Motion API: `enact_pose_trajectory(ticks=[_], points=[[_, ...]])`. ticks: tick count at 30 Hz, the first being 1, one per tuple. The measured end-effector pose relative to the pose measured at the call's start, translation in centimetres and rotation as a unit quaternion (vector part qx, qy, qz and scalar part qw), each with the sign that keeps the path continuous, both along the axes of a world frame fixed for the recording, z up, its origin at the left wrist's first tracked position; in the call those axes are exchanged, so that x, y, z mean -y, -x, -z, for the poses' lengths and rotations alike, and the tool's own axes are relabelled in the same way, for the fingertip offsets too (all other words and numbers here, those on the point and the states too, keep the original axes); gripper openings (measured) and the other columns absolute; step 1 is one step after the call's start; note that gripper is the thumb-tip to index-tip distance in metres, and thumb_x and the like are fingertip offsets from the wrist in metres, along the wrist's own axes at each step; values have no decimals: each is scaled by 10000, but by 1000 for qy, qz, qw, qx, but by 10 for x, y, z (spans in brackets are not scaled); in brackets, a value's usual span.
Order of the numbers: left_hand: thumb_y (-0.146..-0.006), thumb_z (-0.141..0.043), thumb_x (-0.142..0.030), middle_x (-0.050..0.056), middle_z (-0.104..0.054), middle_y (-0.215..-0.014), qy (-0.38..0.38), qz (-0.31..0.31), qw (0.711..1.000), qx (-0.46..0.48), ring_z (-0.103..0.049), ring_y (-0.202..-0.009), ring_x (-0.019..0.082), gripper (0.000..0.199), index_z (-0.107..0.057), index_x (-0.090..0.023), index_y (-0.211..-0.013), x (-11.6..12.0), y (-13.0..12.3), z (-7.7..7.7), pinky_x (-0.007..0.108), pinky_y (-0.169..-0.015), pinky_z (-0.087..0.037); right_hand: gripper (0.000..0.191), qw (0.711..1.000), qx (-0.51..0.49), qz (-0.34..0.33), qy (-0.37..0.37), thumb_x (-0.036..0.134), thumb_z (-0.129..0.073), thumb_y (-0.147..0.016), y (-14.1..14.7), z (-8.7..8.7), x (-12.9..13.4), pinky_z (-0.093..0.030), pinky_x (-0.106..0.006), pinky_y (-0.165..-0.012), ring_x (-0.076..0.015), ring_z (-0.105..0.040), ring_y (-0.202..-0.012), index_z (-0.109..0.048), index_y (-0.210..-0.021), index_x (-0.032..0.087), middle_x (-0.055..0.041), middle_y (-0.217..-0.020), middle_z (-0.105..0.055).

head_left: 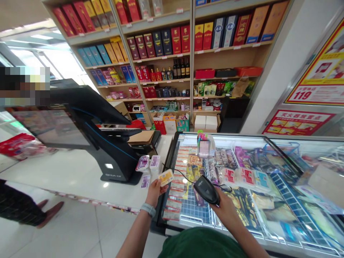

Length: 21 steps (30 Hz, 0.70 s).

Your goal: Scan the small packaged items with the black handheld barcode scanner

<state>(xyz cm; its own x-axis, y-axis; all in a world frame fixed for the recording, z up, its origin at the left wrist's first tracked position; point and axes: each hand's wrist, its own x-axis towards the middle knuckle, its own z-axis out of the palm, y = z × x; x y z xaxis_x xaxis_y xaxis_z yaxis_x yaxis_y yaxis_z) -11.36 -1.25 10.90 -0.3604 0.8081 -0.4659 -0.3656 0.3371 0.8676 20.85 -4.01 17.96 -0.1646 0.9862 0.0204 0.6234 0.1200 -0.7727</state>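
My left hand [155, 192] is raised over the white counter [80, 175], and its fingers pinch a small yellow packet [166, 177]. My right hand [225, 211] grips a black handheld barcode scanner [206, 190] with a thin black cord [182, 175] trailing from it. The scanner's nose points up and left, towards the yellow packet, with a gap between them. Several small white-and-purple packets [149, 164] stand on the counter just beyond my left hand. Another lies near the counter's edge [145, 181].
A black point-of-sale terminal [113, 143] with a screen stands on the counter. A glass-topped freezer [268, 186] full of packaged goods lies under my right arm. Shelves of boxed liquor [161, 46] fill the back wall. A person's legs [24, 204] stand at the left.
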Motion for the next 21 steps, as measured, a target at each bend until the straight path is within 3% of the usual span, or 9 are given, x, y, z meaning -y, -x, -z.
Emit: enact_pose_trajectory(ticks=[6, 13, 21], points=[[-873, -619, -312, 101, -720, -920, -14, 35, 999, 1, -693, -693, 137, 218, -628, -124, -982, -7, -21, -25, 157, -468, -459, 425, 1000, -9, 2, -2, 221, -553, -698, -3, -3, 0, -481, -356, -828, -274, -656, -971, -598, -1118, 176, -100, -1051, -708], [-801, -697, -320, 105, -725, -925, -52, 67, 995, 49, -684, -701, 134, 253, -644, -111, -935, -15, -40, -40, 187, -560, -504, 375, 1000, -21, 16, -7, 216, -571, -703, -6, -5, 2, -478, -351, -818, -265, -652, -944, -601, -1076, 186, -93, -1025, -704], [-656, -799, -277, 124, -724, -1037, -71, 119, 990, 28, -687, -787, 157, 470, -646, -124, -1073, -15, -48, -46, 221, -652, -493, 369, 999, -17, 21, -17, 224, -573, -709, -8, -4, 2, -477, -346, -799, -264, -651, -923, -606, -1074, 183, -87, -989, -704]])
